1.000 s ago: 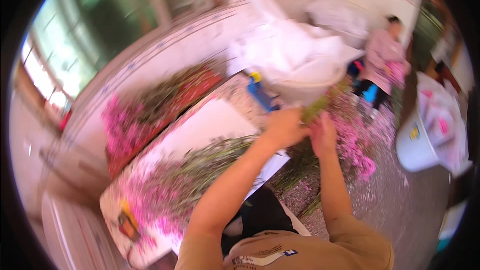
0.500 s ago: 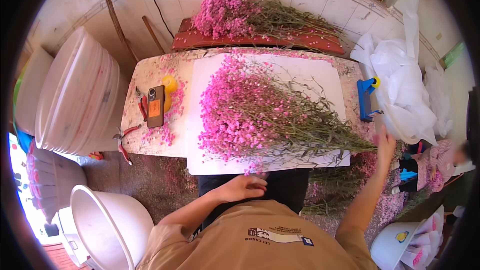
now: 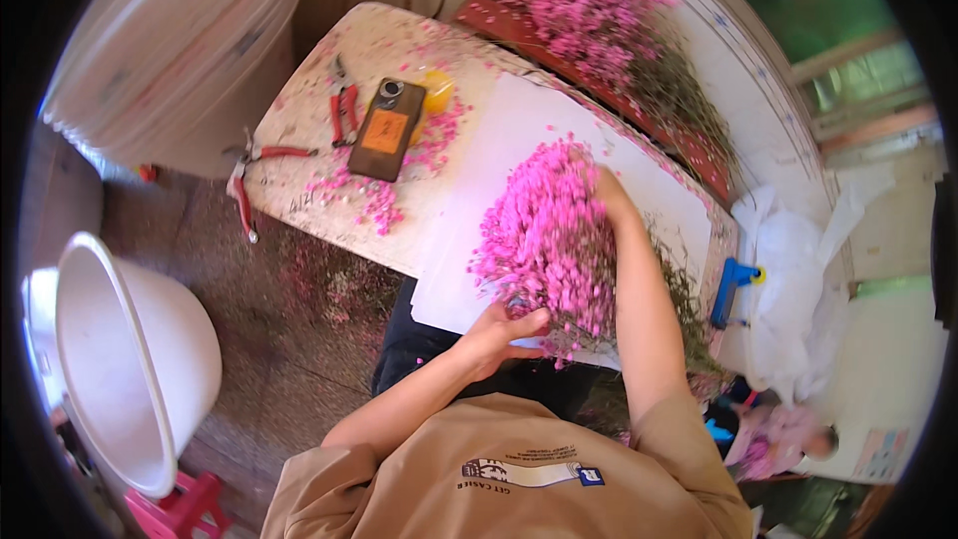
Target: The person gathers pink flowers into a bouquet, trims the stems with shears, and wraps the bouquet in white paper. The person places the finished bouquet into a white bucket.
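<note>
Bunch: a thick bunch of pink flowers lies on a white paper sheet, its heads toward the near edge of the surface and its stems running off under the right forearm.
Left hand: the left hand sits at the near, lower edge of the blooms, palm on the paper's edge; its fingers are curled loosely together and touch the lowest flower heads from below.
Right hand: the right hand is plunged into the top of the bunch from the far side; its fingers are buried among the blooms, so whether they are spread or closed cannot be told.
Relation: the flower mass lies between the two hands, touching both.
Left of the paper: a brown phone-like slab, red-handled pruners and red-handled pliers among scattered pink petals.
Far side: a second heap of pink flowers.
Floor: a white basin at the left.
</note>
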Available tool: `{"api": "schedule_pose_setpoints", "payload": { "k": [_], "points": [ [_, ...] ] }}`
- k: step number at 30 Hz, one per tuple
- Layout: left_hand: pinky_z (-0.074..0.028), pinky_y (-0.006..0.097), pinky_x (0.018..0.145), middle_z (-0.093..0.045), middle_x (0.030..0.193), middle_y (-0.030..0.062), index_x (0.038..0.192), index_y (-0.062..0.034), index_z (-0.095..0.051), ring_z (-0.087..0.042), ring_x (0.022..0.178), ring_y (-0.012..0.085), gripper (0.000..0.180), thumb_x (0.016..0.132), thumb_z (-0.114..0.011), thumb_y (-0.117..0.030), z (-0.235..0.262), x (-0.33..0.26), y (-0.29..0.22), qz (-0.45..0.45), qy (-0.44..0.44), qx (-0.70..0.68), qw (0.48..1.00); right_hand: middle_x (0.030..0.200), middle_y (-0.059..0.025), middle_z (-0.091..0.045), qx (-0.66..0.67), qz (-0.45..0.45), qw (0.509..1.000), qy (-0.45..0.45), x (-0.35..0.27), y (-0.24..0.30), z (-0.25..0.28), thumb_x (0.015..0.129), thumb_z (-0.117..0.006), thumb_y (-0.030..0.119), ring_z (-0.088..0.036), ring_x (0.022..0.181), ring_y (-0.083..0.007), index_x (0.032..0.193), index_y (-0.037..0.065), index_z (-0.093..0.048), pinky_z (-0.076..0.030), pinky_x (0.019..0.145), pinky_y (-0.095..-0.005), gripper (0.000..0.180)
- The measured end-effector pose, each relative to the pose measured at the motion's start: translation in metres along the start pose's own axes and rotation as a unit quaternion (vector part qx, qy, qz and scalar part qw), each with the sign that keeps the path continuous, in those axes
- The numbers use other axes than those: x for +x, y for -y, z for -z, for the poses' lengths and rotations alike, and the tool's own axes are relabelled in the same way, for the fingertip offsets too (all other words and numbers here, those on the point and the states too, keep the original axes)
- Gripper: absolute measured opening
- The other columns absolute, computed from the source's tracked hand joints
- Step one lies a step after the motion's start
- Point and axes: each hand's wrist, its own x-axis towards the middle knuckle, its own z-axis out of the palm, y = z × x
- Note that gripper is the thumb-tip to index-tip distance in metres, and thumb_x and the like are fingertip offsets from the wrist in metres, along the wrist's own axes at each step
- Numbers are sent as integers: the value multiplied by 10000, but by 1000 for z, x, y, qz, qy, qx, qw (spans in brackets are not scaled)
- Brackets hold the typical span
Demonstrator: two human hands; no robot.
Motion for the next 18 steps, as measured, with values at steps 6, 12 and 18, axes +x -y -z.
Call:
{"api": "schedule_pose_setpoints", "payload": {
  "k": [6,12,18],
  "points": [
    [-506,482,953,-631,1338,31,1414,-151,-538,-586,1220,224,496,966,-750,-192,-38,2,-7,-3,-19,-116,993,1180,-330,-653,-352,217,910,-28,-142,69,-26,984,-612,516,-592,1171,-486,1254,-47,-620,-418,1055,-551,624],
    [-532,463,933,-630,1315,53,1442,-145,-512,-580,1231,227,554,933,-724,-99,-30,11,25,-5,-26,-194,981,1552,-316,-374,-289,242,898,228,-186,104,12,750,-789,606,-306,1485,-476,1558,-4,-338,-187,1253,-565,1108],
    [-567,444,850,-631,1323,97,1441,-117,-544,-630,1116,241,539,977,-734,-314,2,24,-6,83,4,18,996,1374,-233,-566,-351,188,914,79,-144,90,-34,599,-894,447,-493,1329,-418,1363,57,-579,-337,1160,-535,913]
  ]
}}
